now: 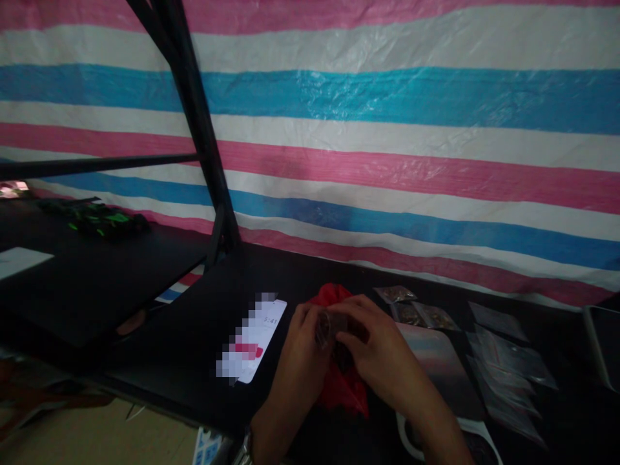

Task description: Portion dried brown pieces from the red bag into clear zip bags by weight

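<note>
Low in the frame's centre, my left hand [303, 336] and right hand [375, 349] pinch a small clear bag [325, 326] over the red bag [341, 387]; tilted, its contents could spill.

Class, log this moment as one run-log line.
left hand: holds small clear packet | right hand: on packet | under hands: red bag | left: phone

We note a woven plastic tarpaulin [387, 129], glossy and wrinkled, behind a matt black table [194, 349]. Small clear plastic bags [508, 368] lie shiny and smooth; the one pinched in our left hand [303, 336] and right hand [372, 349] looks alike. The red bag [343, 387] reads as thin crinkled plastic. The phone [252, 345] has a glossy glass face. The frame post [194, 129] is matt black, probably metal.
</note>
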{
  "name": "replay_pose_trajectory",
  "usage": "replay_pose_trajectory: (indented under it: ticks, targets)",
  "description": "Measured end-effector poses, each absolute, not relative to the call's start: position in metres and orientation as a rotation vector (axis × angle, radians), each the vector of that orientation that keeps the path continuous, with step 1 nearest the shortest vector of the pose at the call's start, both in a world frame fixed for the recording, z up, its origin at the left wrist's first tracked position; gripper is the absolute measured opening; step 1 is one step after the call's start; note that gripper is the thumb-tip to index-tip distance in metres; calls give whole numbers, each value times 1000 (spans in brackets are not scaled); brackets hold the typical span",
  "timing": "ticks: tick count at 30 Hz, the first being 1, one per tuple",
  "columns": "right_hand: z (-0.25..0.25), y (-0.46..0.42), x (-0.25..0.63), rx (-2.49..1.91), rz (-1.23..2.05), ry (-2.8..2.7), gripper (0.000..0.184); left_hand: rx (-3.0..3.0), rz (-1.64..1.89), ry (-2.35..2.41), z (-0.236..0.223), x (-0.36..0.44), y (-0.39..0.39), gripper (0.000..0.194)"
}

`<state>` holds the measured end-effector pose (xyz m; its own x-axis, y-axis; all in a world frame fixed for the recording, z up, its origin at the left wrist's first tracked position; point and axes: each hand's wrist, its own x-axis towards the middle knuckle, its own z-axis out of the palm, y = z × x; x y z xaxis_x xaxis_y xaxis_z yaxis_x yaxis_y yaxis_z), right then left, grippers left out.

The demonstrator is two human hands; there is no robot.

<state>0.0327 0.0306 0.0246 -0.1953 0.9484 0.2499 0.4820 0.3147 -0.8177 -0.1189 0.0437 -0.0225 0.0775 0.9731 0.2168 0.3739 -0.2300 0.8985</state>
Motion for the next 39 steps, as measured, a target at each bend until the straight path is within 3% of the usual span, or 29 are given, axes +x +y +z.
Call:
replay_pose_trajectory:
  ticks: [9, 13, 15, 19, 27, 31, 34, 39]
  targets:
    - [22, 28, 20, -1259, 330, -2086, 63, 1577, 1275, 1291, -22, -119, 48, 19]
    - [26, 30, 27, -1192, 300, -2002, 53, 1574, 1336, 1367, -23, -119, 48, 13]
    - [28, 30, 37, -1224, 339, -1956, 48, 1589, 1357, 1418, -21, -122, 48, 12]
    - [22, 32, 59, -1433, 581, -2024, 54, 1587, 1332, 1557, -8, -137, 43, 14]
    - [8, 34, 50, -1584, 693, -2134, 54, 1639, 783, 1597, -7, -146, 10, 20]
    - [6, 33, 43, -1552, 780, -2114, 56, 1642, 808, 1567, -16, -140, 17, 8]
    - [0, 34, 45, -1562, 817, -2054, 55, 1610, 828, 1544, -13, -143, 25, 20]
    - [-9, 39, 44, -1543, 964, -1898, 56, 1506, 812, 1471, -8, -151, 33, 24]
